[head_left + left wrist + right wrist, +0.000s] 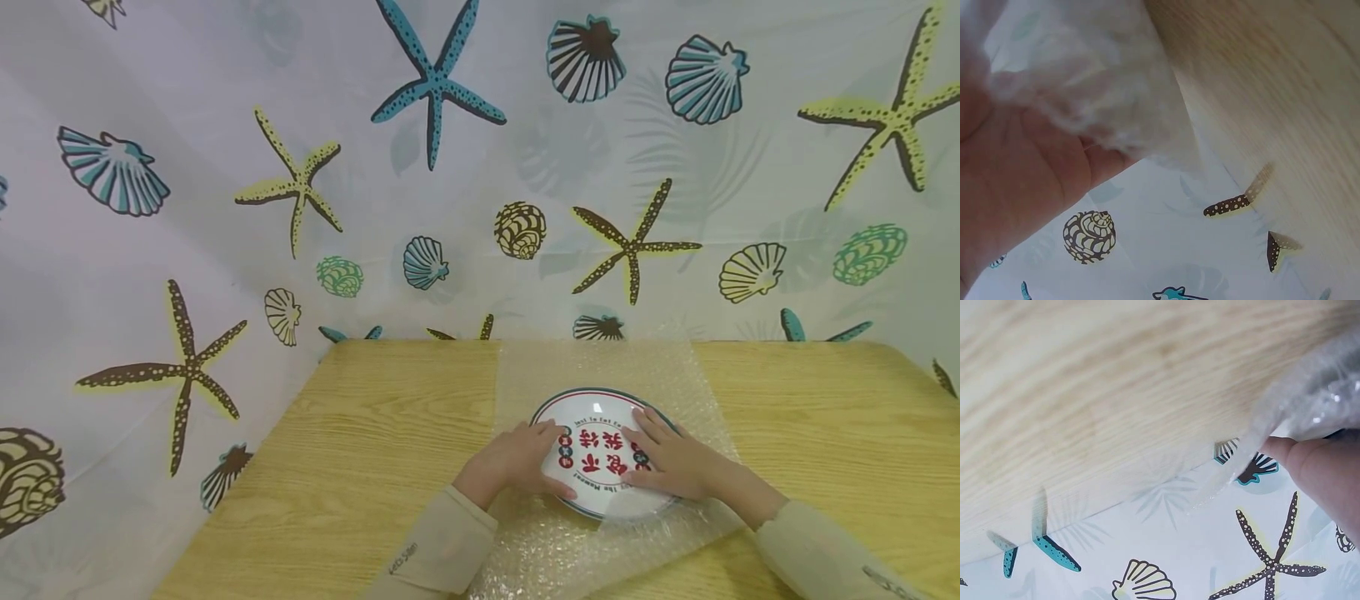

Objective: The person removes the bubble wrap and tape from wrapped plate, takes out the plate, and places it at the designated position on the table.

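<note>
A white plate with a dark rim and red characters lies on bubble wrap. My left hand rests over the plate's left edge, fingers on its face and thumb near the front rim. On the right side, my right hand lies with fingers spread across the plate. A flap of wrap covers part of the front rim. In the left wrist view, raised wrap hides the fingertips of the left hand. The right wrist view has wrap beside the right hand.
The wooden table extends on both sides of the wrap, which reaches its back edge. Behind and to the left hangs a white curtain printed with starfish and shells.
</note>
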The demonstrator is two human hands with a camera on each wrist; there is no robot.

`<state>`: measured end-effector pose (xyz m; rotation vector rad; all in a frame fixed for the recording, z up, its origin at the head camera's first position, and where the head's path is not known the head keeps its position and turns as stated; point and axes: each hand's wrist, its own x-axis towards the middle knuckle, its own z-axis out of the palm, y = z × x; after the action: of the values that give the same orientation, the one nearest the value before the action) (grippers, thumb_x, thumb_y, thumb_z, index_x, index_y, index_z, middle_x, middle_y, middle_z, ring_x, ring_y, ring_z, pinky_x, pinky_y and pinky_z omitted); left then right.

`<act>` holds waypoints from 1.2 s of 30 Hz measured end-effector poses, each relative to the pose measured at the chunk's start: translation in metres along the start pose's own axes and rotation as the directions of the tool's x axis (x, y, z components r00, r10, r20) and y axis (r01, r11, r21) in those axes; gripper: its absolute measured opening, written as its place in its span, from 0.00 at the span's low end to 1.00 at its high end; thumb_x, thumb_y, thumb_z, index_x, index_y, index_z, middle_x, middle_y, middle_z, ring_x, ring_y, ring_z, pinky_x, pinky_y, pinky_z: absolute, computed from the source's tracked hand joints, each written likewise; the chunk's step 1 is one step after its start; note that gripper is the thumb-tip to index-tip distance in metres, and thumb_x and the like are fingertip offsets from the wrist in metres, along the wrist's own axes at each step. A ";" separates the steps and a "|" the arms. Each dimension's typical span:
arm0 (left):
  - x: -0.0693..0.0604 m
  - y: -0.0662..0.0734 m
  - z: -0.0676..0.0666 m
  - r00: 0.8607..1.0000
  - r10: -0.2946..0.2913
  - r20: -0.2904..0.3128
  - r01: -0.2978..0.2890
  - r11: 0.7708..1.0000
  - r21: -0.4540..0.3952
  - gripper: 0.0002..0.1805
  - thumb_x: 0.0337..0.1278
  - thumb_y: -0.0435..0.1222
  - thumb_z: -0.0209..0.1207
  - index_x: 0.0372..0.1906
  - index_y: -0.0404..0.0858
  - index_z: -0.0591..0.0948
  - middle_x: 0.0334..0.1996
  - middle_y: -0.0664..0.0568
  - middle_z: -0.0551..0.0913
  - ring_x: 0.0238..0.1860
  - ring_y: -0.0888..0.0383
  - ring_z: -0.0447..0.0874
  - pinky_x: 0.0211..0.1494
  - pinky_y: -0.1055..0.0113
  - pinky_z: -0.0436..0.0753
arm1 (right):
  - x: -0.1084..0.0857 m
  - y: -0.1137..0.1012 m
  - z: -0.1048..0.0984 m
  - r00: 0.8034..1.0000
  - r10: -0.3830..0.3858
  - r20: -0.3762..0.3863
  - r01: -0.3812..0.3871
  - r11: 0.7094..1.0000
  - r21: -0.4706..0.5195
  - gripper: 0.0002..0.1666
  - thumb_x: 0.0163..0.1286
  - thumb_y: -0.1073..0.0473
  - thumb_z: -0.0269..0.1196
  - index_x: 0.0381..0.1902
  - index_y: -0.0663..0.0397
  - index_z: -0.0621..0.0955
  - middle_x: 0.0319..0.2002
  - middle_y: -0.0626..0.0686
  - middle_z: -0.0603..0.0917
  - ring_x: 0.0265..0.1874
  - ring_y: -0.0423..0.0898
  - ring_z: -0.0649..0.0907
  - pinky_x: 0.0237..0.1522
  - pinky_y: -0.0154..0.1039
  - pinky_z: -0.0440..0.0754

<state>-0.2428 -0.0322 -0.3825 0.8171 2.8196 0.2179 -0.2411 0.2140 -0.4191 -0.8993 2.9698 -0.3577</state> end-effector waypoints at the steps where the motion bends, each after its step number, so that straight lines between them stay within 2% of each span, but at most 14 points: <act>1: 0.000 -0.001 0.001 1.000 -0.008 0.008 0.008 1.000 -0.013 0.46 0.37 0.59 0.62 0.64 0.43 0.62 0.64 0.51 0.61 0.61 0.53 0.61 0.58 0.60 0.66 | 0.000 0.000 0.000 1.000 -0.001 -0.002 0.001 1.000 0.002 0.42 0.62 0.37 0.51 0.59 0.68 0.66 0.62 0.73 0.54 0.62 0.67 0.51 0.55 0.66 0.52; 8: -0.002 -0.005 0.002 0.999 -0.040 0.025 0.042 0.995 -0.089 0.49 0.36 0.56 0.64 0.66 0.44 0.59 0.65 0.52 0.59 0.64 0.57 0.55 0.61 0.57 0.61 | 0.000 0.002 0.002 1.000 -0.001 0.000 0.001 1.000 0.002 0.42 0.62 0.37 0.51 0.59 0.68 0.66 0.63 0.72 0.53 0.62 0.67 0.50 0.55 0.66 0.52; 16: -0.002 -0.003 0.003 0.997 -0.070 0.029 0.073 0.991 -0.114 0.50 0.37 0.55 0.65 0.68 0.44 0.56 0.66 0.51 0.56 0.65 0.56 0.53 0.62 0.55 0.59 | -0.001 0.003 0.003 1.000 -0.002 0.002 0.002 1.000 0.003 0.42 0.62 0.36 0.51 0.60 0.67 0.66 0.63 0.72 0.53 0.62 0.67 0.50 0.55 0.65 0.52; 26: -0.001 -0.005 0.003 0.995 -0.087 0.046 0.090 0.994 -0.069 0.48 0.39 0.56 0.63 0.66 0.39 0.59 0.65 0.50 0.58 0.65 0.56 0.53 0.63 0.55 0.58 | 0.002 0.001 -0.001 0.999 0.016 0.037 -0.016 1.000 -0.003 0.44 0.61 0.35 0.50 0.60 0.66 0.65 0.63 0.72 0.53 0.63 0.66 0.50 0.55 0.66 0.51; 32: -0.001 -0.003 0.004 0.995 -0.094 0.046 0.096 0.995 -0.039 0.48 0.38 0.57 0.63 0.65 0.38 0.61 0.65 0.50 0.59 0.65 0.56 0.53 0.63 0.55 0.58 | 0.004 -0.004 -0.004 0.998 0.058 0.041 -0.054 0.996 -0.076 0.45 0.58 0.32 0.51 0.59 0.64 0.67 0.62 0.70 0.58 0.62 0.65 0.54 0.50 0.70 0.54; 36: -0.002 -0.002 0.004 0.993 -0.104 0.049 0.106 0.994 -0.026 0.48 0.38 0.57 0.63 0.65 0.37 0.61 0.65 0.50 0.58 0.66 0.56 0.52 0.63 0.56 0.58 | 0.006 -0.007 -0.006 0.996 0.077 0.045 -0.072 0.991 -0.114 0.46 0.56 0.32 0.53 0.59 0.64 0.68 0.61 0.69 0.60 0.61 0.65 0.57 0.51 0.70 0.53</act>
<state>-0.2410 -0.0345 -0.3869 0.6567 2.7984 0.2184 -0.2429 0.2060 -0.4110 -0.7909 2.9934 -0.1656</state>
